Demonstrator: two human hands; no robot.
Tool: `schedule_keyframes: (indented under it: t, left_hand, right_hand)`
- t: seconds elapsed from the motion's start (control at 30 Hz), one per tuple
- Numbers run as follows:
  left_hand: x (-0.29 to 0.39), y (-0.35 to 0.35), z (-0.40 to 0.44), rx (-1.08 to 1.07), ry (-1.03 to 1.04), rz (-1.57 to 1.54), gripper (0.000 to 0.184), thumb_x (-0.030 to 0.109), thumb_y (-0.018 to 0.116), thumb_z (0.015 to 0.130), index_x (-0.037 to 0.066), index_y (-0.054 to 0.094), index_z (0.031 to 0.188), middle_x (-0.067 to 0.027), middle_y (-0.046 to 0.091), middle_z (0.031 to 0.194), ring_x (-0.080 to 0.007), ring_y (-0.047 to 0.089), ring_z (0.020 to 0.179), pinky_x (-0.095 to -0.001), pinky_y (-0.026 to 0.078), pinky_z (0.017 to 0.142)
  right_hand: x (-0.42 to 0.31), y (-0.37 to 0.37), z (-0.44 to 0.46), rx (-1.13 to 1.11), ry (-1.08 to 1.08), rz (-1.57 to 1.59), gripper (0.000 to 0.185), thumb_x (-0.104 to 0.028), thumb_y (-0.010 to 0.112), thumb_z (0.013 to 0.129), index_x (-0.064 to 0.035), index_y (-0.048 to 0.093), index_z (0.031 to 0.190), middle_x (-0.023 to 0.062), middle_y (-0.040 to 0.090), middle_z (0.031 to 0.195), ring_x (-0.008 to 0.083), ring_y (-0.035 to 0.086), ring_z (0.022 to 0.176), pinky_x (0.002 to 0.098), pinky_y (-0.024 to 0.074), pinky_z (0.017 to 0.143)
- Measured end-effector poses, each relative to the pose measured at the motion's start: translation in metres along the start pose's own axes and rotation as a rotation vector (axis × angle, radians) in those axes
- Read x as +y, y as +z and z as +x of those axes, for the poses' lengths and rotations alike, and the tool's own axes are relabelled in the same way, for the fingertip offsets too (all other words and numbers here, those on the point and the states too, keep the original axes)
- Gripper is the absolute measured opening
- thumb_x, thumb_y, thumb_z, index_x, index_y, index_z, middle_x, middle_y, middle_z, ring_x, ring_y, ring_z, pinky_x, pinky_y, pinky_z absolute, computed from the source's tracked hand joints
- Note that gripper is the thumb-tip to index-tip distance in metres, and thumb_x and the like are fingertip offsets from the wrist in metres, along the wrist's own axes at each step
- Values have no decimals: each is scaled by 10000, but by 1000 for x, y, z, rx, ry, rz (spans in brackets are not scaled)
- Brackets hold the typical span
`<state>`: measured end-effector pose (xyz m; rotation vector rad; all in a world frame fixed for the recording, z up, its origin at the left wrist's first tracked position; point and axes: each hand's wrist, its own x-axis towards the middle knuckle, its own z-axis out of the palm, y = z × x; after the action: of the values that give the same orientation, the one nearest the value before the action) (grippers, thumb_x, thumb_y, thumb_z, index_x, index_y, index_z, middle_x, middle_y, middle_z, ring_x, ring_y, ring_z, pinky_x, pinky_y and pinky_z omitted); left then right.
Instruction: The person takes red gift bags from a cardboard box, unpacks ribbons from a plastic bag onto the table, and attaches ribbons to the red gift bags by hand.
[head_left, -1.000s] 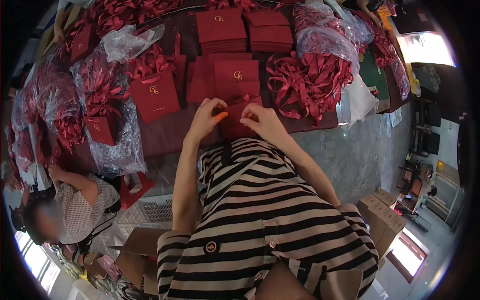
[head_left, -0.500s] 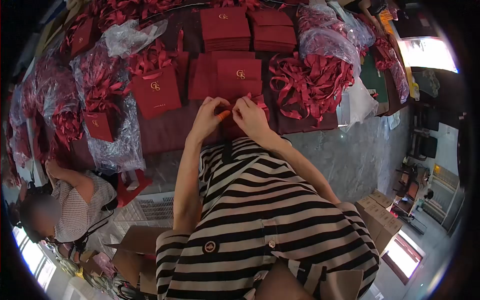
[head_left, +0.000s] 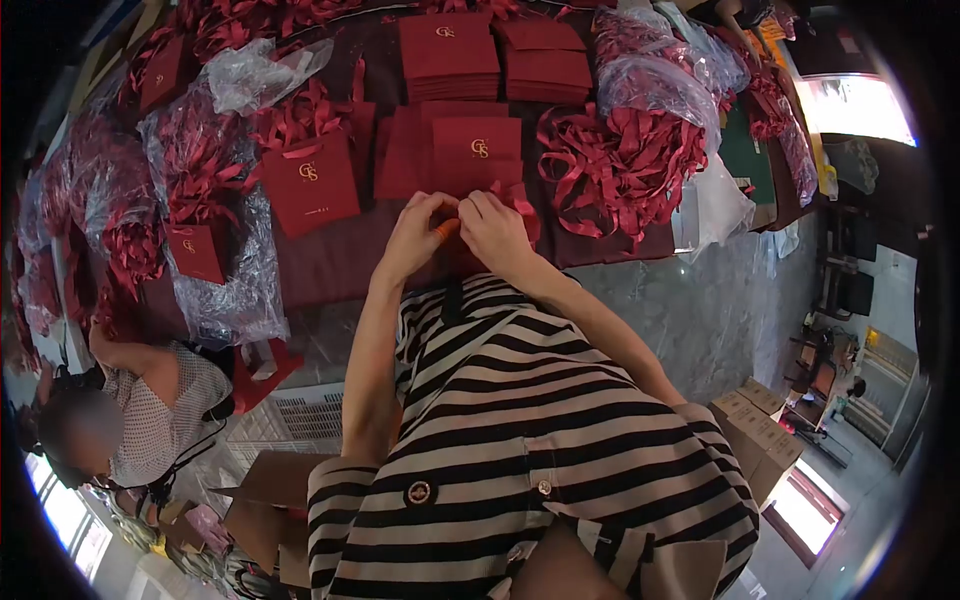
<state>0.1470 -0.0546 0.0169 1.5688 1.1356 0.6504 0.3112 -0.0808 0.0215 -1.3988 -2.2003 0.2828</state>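
Near the table's front edge, my left hand pinches the upper edge of a dark red paper gift bag. Orange tape wraps one of its fingers. Close beside it, my right hand has its fingers closed at the same edge; the fingertips and whatever lies between them are hidden. A red ribbon shows just beyond the right hand. Directly past both hands lie flat red gift bags, the top one with a gold logo.
A heap of red ribbons spills from clear plastic on the right. Stacked red bags stand at the back. Another gift bag and plastic-wrapped ribbon bundles lie left. A seated person works at the left; another person's arm reaches in far right.
My right hand has moved slightly left, bringing its fingertips closer to my left hand, and its knuckles have turned over more. My left hand has hardly moved.
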Motion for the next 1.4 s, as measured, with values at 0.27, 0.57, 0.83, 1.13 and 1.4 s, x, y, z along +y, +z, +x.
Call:
schedule_keyframes:
  t: [0.27, 0.57, 0.83, 1.13, 1.4]
  left_hand:
    - [-2, -1, -7, 3, 31, -8, 274, 21, 670, 816, 16, 614, 1083, -139, 594, 994, -259, 585, 949, -347, 485, 813]
    - [16, 2, -14, 43, 117, 216, 257, 146, 723, 774, 81, 662, 1015, -58, 665, 960, -245, 559, 932, -366, 394, 847]
    - [28, 28, -16, 160, 258, 403, 218, 134, 719, 750, 113, 666, 961, -14, 658, 911, -233, 542, 899, -381, 374, 808]
    - [17, 41, -18, 228, 455, 543, 204, 95, 711, 766, 137, 671, 962, -50, 576, 872, -252, 528, 883, -384, 386, 780]
    - [10, 44, -21, 288, 781, 653, 341, 65, 643, 704, 162, 658, 1030, -58, 517, 1062, -239, 529, 1019, -410, 404, 878]
  right_hand:
    - [8, -9, -10, -108, 207, 333, 154, -78, 639, 821, -58, 551, 945, 100, 601, 850, 290, 631, 773, 368, 510, 648]
    - [18, -59, 10, -91, 255, 324, 235, -142, 677, 821, -98, 587, 1033, 69, 624, 783, 238, 625, 758, 348, 508, 639]
    - [70, -55, 25, -530, 397, 362, 362, -241, 678, 837, -108, 602, 1165, 126, 669, 760, 242, 660, 708, 342, 502, 612]
    - [38, -71, 17, -480, 315, 392, 216, -115, 621, 785, -54, 602, 991, 128, 664, 759, 294, 663, 725, 360, 509, 666]
    - [60, -67, 20, -747, 171, 542, 310, -168, 631, 779, -38, 664, 1058, 155, 691, 927, 301, 665, 877, 372, 505, 776]
